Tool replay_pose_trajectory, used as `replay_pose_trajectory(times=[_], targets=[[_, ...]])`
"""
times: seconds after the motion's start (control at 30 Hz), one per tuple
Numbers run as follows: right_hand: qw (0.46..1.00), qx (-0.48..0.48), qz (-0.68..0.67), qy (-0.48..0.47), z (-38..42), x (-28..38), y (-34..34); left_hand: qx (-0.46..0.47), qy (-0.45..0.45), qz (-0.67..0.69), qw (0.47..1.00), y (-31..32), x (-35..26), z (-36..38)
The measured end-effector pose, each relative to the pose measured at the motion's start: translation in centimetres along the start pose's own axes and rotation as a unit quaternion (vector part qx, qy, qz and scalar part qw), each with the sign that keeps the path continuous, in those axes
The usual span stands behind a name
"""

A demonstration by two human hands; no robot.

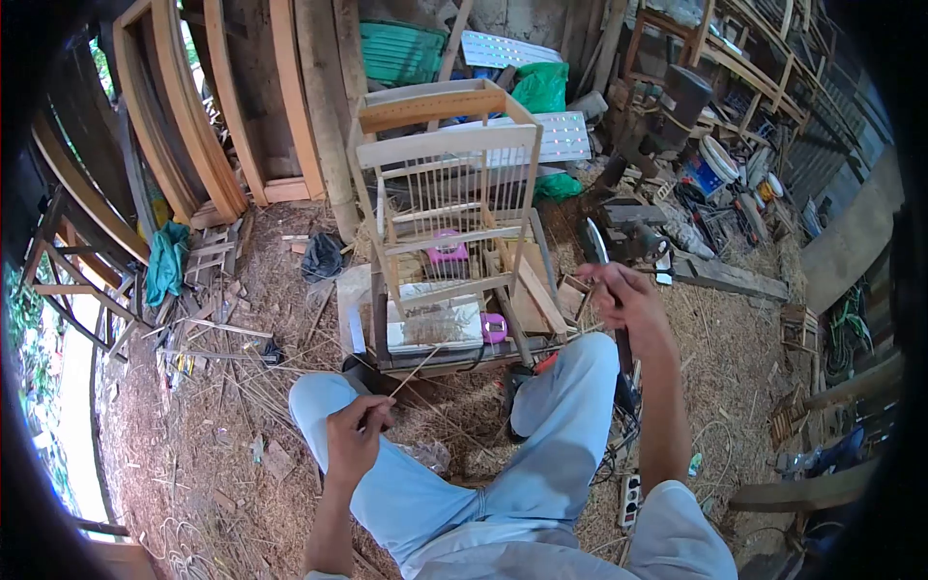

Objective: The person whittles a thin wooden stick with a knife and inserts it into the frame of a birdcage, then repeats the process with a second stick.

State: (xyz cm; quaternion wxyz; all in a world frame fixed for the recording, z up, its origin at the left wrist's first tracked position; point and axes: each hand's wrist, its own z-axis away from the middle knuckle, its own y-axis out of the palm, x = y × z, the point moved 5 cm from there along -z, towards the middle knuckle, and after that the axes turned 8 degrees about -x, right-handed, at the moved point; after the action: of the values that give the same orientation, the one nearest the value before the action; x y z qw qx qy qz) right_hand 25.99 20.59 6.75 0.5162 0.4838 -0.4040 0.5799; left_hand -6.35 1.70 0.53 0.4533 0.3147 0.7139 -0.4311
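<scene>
between 2 knees (587, 367) — open; thin stick (416, 373) juts in | ahead — slatted frame (449, 145) blocks

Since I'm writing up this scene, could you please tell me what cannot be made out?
- Head view: gripped part of the knife, covered by the right hand.
- Head view: held end of the thin stick, behind the left hand.
- Head view: power strip lettering, too small.

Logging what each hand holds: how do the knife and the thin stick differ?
The knife is in the right hand; the thin stick is in the left hand. The knife's blade is broader and silvery; the stick is slender and tan. In the picture, the knife leans left, the stick right. Both are hand-held.
</scene>
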Motion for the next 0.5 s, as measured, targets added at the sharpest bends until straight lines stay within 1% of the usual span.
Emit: replay_pose_trajectory(times=[0.03, 0.07, 0.1, 0.13, 0.17, 0.2, 0.23, 0.27, 0.3, 0.33, 0.37, 0.4, 0.43, 0.47, 0.5], targets=[[0.999, 0.027, -0.023, -0.025, 0.4, 0.7, 0.2, -0.022, 0.025, -0.014, 0.999, 0.6, -1.5, -0.3], [0.998, 0.064, -0.002, 0.0, 1.2, 0.0, 1.5, -0.041, 0.049, -0.028, 0.998, 1.4, -2.7, -0.5], [0.995, 0.097, 0.018, 0.022, 2.2, -0.8, 3.2, -0.042, 0.052, -0.025, 0.997, 2.3, -3.3, -1.0], [0.983, 0.176, 0.021, 0.051, 2.4, -2.5, 4.6, -0.054, 0.1, -0.047, 0.992, 3.2, -4.2, -1.5], [0.984, 0.168, -0.023, 0.046, 3.6, -3.3, 6.7, -0.066, 0.148, -0.07, 0.984, 4.0, -5.0, -1.7], [0.956, 0.286, -0.06, 0.026, 3.9, -4.0, 8.8, -0.063, 0.151, -0.067, 0.984, 4.4, -5.3, -1.9], [0.96, 0.269, -0.067, 0.04, 4.4, -3.4, 10.0, -0.049, 0.194, -0.086, 0.976, 4.9, -5.9, -1.8], [0.961, 0.263, -0.073, 0.039, 4.0, -3.2, 9.8, -0.033, 0.237, -0.107, 0.965, 5.2, -6.3, -1.7], [0.955, 0.281, -0.08, 0.044, 3.5, -3.1, 9.9, -0.023, 0.259, -0.124, 0.958, 5.1, -6.1, -1.6], [0.948, 0.302, -0.087, 0.05, 3.2, -3.3, 10.1, -0.017, 0.259, -0.127, 0.957, 4.9, -5.9, -1.3], [0.945, 0.32, -0.07, 0.022, 3.2, -3.2, 10.0, -0.012, 0.282, -0.145, 0.948, 4.7, -5.9, -1.0], [0.944, 0.322, -0.071, 0.024, 3.2, -3.2, 9.9, -0.009, 0.304, -0.161, 0.939, 4.5, -5.9, -0.8], [0.948, 0.308, -0.062, 0.045, 3.3, -3.4, 9.7, -0.01, 0.299, -0.162, 0.94, 4.1, -5.5, -0.7], [0.952, 0.295, -0.05, 0.064, 3.2, -3.4, 9.4, -0.025, 0.334, -0.187, 0.923, 3.8, -5.3, -0.7], [0.963, 0.259, -0.045, 0.053, 3.2, -2.8, 9.0, -0.039, 0.37, -0.213, 0.904, 3.5, -5.2, -0.6]])
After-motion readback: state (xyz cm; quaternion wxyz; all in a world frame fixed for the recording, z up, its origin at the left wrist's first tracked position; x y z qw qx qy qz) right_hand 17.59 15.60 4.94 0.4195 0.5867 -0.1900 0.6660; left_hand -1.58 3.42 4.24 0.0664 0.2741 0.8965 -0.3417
